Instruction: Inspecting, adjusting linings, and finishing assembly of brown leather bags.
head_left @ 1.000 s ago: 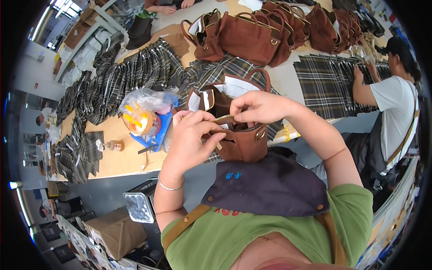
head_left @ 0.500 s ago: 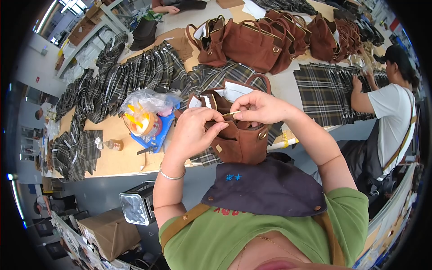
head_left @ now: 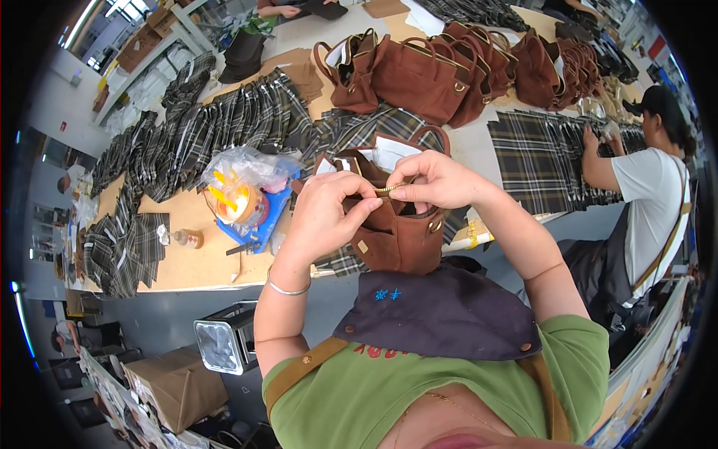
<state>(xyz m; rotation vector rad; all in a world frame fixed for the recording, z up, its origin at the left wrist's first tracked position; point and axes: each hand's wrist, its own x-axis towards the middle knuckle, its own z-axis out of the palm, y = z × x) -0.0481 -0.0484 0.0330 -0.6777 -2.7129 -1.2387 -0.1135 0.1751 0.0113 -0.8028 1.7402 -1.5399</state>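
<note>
A brown leather handbag [head_left: 400,243] stands upright at the table's near edge, with white paper stuffing [head_left: 393,152] showing at its top. Across its opening runs a short stretch of gold zipper [head_left: 387,190], pinched at both ends. My left hand [head_left: 333,209] is closed, thumb and forefinger together at the zipper's left end. On the other side, the thumb and fingers of my right hand [head_left: 434,179] press on the zipper's right end. The inside of the bag is partly hidden by my hands.
Several finished-looking brown bags [head_left: 422,78] stand behind. Plaid fabric pieces [head_left: 217,138] cover the table's left. A tub with yellow-handled tools [head_left: 243,203] sits on a blue tray [head_left: 263,238], near a small bottle [head_left: 188,239]. At right, a co-worker [head_left: 654,179] handles plaid pieces.
Both hands stay at the bag's opening with only slight finger shifts. The gold zipper between them now bows upward a little. The co-worker's hands at right have shifted slightly.
</note>
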